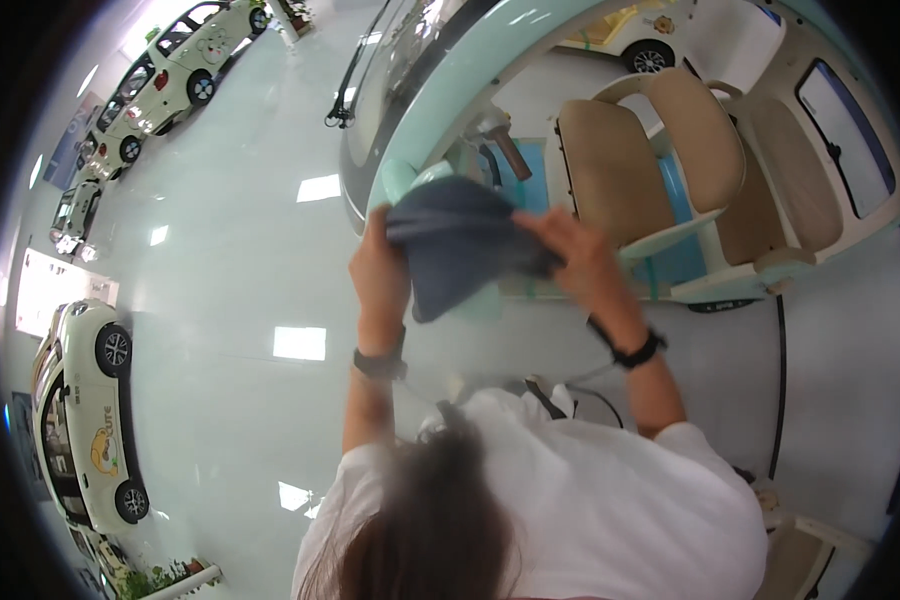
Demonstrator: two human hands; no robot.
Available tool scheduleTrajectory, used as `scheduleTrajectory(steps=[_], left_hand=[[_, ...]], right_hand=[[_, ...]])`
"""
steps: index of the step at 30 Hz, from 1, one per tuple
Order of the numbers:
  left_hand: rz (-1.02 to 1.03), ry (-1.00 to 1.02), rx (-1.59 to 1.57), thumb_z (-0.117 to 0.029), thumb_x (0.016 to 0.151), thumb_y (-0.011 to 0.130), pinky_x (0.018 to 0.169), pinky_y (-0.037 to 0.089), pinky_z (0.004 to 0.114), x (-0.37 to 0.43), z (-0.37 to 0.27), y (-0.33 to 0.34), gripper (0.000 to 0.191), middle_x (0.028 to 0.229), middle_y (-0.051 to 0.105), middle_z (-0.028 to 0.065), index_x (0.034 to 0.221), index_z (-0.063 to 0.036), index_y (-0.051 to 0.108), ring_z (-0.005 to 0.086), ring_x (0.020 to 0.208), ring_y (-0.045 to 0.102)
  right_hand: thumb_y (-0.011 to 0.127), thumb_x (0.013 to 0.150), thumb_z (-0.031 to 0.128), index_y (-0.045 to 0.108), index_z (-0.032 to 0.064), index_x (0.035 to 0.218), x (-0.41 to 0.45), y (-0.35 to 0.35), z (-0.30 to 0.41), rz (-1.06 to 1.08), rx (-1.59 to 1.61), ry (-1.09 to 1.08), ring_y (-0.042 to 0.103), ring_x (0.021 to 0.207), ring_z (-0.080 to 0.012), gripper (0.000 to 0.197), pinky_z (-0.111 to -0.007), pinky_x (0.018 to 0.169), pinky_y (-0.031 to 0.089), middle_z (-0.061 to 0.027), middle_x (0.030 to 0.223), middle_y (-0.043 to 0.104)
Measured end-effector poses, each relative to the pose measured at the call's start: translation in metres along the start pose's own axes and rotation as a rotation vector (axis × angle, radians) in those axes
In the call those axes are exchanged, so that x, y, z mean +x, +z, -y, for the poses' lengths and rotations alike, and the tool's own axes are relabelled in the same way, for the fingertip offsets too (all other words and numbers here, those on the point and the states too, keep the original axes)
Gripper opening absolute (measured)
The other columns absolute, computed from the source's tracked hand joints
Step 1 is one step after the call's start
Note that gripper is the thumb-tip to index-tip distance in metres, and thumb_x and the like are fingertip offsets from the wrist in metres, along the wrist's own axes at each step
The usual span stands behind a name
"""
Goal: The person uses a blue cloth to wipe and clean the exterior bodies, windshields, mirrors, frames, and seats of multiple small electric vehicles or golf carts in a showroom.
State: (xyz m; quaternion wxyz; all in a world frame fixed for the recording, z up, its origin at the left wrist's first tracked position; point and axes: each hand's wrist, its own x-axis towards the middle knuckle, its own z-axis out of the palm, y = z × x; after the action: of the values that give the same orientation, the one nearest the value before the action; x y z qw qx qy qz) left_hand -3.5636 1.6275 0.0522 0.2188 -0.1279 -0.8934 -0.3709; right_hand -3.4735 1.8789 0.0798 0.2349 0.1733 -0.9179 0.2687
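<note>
A dark blue-grey cloth (pixel 457 240) is held up in front of me, beside the mint-green frame (pixel 412 127) of a small open-sided vehicle. My left hand (pixel 381 277) grips the cloth's left edge. At its upper right edge, my right hand (pixel 581 259) pinches the fabric; this hand is slightly blurred. Black bands circle both wrists. Behind the cloth, part of the vehicle's front body is hidden. A brown handlebar grip (pixel 511 154) shows just above the cloth.
Tan seats (pixel 619 172) fill the vehicle's cabin, over a blue floor. Its windshield and a black wiper arm (pixel 356 67) lie up front. A black cable (pixel 778 390) runs along the grey floor at right. Several cream cars stand at left, one nearer (pixel 90 420).
</note>
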Motion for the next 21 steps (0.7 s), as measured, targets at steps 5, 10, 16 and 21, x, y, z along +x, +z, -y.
scheduleTrajectory(steps=[5, 10, 16, 21], left_hand=[[-0.002, -0.161, 0.009, -0.003, 0.091, 0.042, 0.078, 0.052, 0.04, -0.013, -0.011, 0.009, 0.034, 0.099, 0.067, 0.0145, 0.121, -0.0131, 0.055, 0.0335, 0.091, 0.066], [0.011, -0.172, -0.088, 0.002, 0.088, 0.043, 0.073, 0.052, 0.038, -0.011, -0.006, 0.008, 0.038, 0.095, 0.067, 0.0141, 0.121, -0.0123, 0.055, 0.0328, 0.084, 0.066], [0.034, -0.003, -0.121, 0.008, 0.081, 0.043, 0.069, 0.05, 0.045, -0.007, 0.006, 0.008, 0.045, 0.1, 0.065, 0.0176, 0.122, -0.0101, 0.052, 0.0396, 0.084, 0.063], [0.209, 0.097, -0.213, 0.008, 0.078, 0.049, 0.076, 0.049, 0.048, -0.008, 0.041, -0.012, 0.049, 0.108, 0.064, 0.0182, 0.125, -0.0079, 0.051, 0.0403, 0.091, 0.062]], right_hand=[[0.061, 0.064, -0.011, 0.06, 0.0111, 0.125, -0.031, 0.024, 0.026, -0.237, 0.27, 0.096, 0.06, 0.077, -0.0315, 0.065, -0.037, 0.065, 0.05, -0.0114, 0.095, 0.056], [0.06, 0.061, -0.013, 0.062, 0.0097, 0.122, -0.03, 0.028, 0.02, -0.216, 0.21, 0.058, 0.061, 0.071, -0.0318, 0.065, -0.038, 0.06, 0.049, -0.0104, 0.095, 0.059], [0.057, 0.061, -0.017, 0.065, 0.0095, 0.117, -0.018, 0.017, 0.03, -0.156, 0.103, 0.09, 0.061, 0.081, -0.0307, 0.063, -0.036, 0.067, 0.05, -0.0107, 0.097, 0.059], [0.061, 0.064, -0.013, 0.071, 0.0092, 0.103, -0.011, 0.034, 0.104, -0.437, -0.134, 0.152, 0.058, 0.091, -0.0275, 0.047, -0.036, 0.077, 0.048, -0.0086, 0.102, 0.057]])
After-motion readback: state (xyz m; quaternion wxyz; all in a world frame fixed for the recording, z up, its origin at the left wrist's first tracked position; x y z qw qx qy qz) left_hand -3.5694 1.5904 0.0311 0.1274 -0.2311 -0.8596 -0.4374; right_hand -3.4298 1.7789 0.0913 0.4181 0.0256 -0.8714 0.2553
